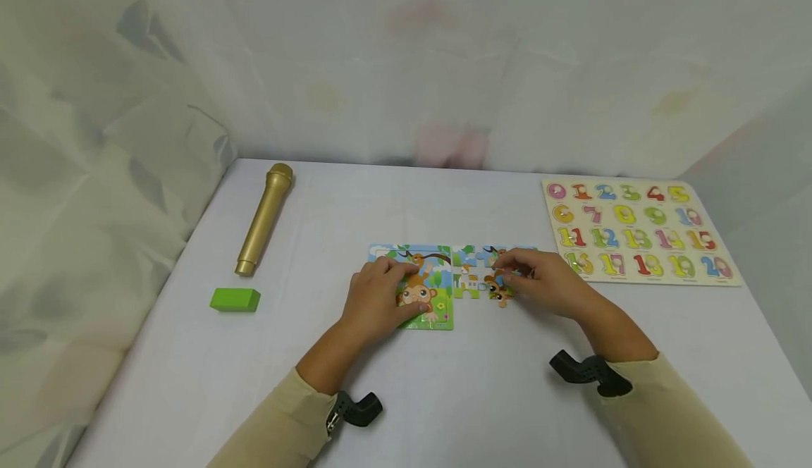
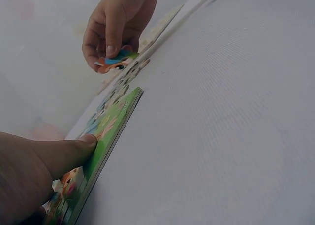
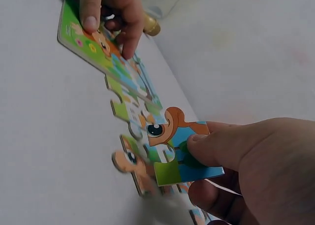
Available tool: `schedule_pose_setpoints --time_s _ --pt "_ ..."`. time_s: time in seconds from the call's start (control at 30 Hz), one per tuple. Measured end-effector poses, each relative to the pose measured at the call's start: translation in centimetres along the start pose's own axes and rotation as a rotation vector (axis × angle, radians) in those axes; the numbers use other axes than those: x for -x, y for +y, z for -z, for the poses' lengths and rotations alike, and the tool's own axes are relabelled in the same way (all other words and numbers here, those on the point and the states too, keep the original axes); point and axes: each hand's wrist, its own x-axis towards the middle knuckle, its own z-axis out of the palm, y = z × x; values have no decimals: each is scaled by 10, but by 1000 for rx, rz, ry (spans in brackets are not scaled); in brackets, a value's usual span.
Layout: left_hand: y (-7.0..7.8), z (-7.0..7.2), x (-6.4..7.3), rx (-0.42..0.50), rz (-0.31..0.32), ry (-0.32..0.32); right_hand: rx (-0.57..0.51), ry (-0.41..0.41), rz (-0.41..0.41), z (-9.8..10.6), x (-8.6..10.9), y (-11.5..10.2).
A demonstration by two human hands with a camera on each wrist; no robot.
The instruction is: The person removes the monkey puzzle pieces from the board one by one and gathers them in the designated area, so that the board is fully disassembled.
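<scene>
My left hand (image 1: 379, 299) rests on a square jigsaw board (image 1: 440, 321) printed with a monkey. Its thumb (image 2: 78, 145) presses the green part of the picture, and the fingers lie across the far side. Between thumb and fingers, my right hand (image 1: 548, 283) pinches a jigsaw piece (image 3: 189, 168) coloured blue, green and orange with a printed eye. That piece is held over several loose jigsaw pieces (image 1: 466, 283), which lie beside the board's right edge. One loose piece shows an orange shape and an eye in the right wrist view; my right hand hides part of the group.
A wooden number board (image 1: 641, 232) with numerals 0 to 20 lies at the back right. On the left are a gold microphone (image 1: 263, 221) and a green block (image 1: 235, 299). A white cloth covers the table (image 1: 495, 397), with patterned curtains (image 1: 355, 66) behind.
</scene>
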Motion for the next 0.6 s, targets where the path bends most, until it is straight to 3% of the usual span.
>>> schedule_pose_setpoints --time_s 0.33,0.6 --pt "2 1 0 2 0 -6 73 -5 -4 17 12 18" --pt "3 2 2 -4 -4 -11 71 -18 12 28 22 26"
